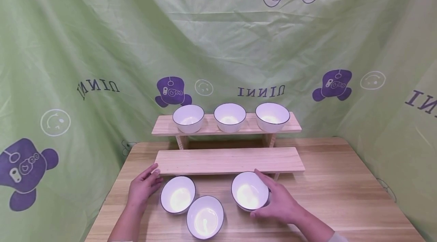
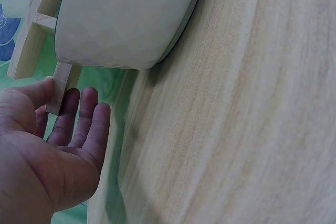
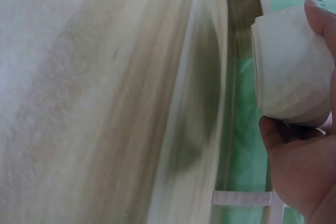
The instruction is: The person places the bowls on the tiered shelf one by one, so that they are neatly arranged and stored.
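Note:
My right hand grips a white bowl with a dark rim, thumb and fingers on opposite sides. In the right wrist view this bowl's faceted outside shows above the table, with a shadow beneath. At the left end of the lower wooden shelf, my left hand pinches the board's end between thumb and index finger; its other fingers extend loosely. Just right of that hand stands a second white bowl. A third bowl sits in front, close against the second.
Three matching bowls stand in a row on the upper shelf: left bowl, middle bowl and right bowl. Both shelves rest on the wooden table. A green printed curtain hangs behind and at both sides.

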`<state>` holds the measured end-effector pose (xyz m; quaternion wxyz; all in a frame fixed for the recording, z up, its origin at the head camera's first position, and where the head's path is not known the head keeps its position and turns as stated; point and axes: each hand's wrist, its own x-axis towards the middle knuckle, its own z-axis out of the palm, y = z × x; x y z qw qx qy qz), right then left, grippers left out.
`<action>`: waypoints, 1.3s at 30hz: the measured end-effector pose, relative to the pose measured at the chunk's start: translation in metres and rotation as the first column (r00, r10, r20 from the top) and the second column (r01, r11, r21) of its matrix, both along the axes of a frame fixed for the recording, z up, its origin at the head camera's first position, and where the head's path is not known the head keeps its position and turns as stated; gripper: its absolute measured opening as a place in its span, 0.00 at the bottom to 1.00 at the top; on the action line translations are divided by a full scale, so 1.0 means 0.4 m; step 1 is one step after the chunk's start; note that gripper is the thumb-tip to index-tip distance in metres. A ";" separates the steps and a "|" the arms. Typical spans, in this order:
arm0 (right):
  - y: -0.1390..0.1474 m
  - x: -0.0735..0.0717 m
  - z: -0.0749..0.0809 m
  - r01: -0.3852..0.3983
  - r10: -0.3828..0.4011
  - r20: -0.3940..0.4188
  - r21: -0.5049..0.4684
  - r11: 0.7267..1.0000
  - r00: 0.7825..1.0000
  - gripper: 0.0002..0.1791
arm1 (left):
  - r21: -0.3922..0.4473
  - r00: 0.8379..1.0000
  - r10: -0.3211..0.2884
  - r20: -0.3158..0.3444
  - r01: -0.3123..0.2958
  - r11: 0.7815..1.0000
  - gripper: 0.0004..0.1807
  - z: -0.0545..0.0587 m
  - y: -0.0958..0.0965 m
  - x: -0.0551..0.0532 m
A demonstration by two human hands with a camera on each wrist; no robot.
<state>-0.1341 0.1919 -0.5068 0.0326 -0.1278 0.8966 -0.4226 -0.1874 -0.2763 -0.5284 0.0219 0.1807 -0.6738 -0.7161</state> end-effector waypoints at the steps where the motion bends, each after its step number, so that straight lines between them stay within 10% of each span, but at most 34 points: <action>1: 0.002 0.000 0.002 0.003 -0.003 -0.001 -0.005 1.000 1.000 0.74 | 0.001 1.000 0.002 0.000 -0.002 1.000 0.37 0.000 0.001 0.000; 22: 0.051 -0.042 0.069 0.025 -0.029 -0.148 -0.032 0.999 0.989 0.72 | -0.017 1.000 -0.008 -0.001 0.008 1.000 0.36 0.001 -0.001 -0.007; 39: 0.090 -0.081 0.089 0.106 -0.114 -0.113 -0.076 0.991 0.987 0.71 | -0.022 1.000 -0.004 -0.001 0.004 1.000 0.35 -0.002 -0.002 -0.005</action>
